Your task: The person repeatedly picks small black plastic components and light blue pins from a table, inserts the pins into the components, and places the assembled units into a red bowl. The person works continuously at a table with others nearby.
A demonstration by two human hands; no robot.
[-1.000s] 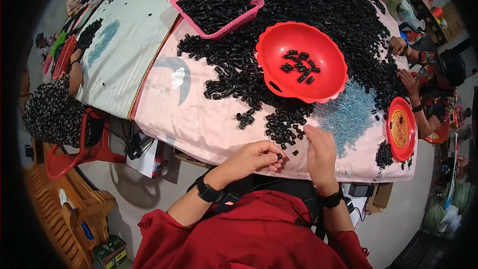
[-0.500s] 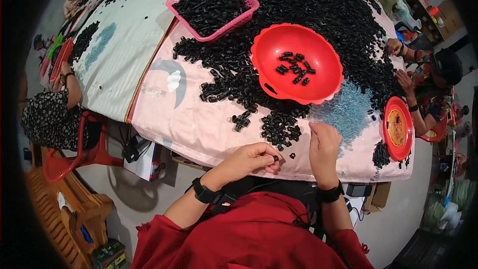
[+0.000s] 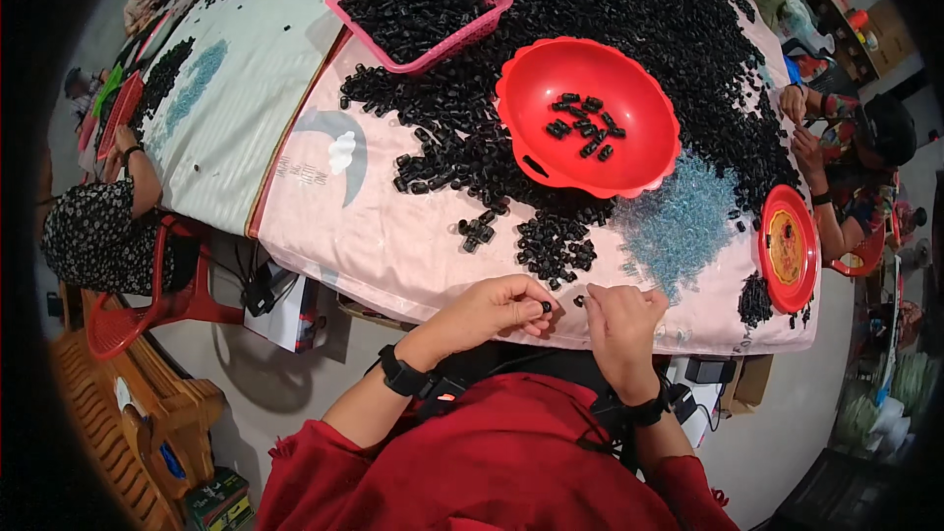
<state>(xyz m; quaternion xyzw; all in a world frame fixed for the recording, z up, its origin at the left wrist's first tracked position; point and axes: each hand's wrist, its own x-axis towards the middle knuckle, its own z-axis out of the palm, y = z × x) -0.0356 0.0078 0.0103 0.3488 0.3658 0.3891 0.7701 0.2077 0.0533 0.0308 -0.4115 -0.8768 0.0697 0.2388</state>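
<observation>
Between the thumb and fingers of my left hand is a small black plastic part, held at the table's near edge. My right hand is close by on the right, its fingers bent and drawn together; whatever they pinch is too small or hidden to make out. By its fingertips sits a single black piece. Beyond both hands lies a small heap of black ring-like pieces. To its right spreads a heap of clear bluish small pieces.
A red scalloped bowl holds several black parts. Behind it, black parts cover much of the pink tablecloth. A pink basket is full of them. Red plate at right, by a co-worker; another person sits left.
My right hand has come from the edge of the bluish heap toward my left hand, down beside the single black piece. My left hand keeps its black part and has barely moved.
</observation>
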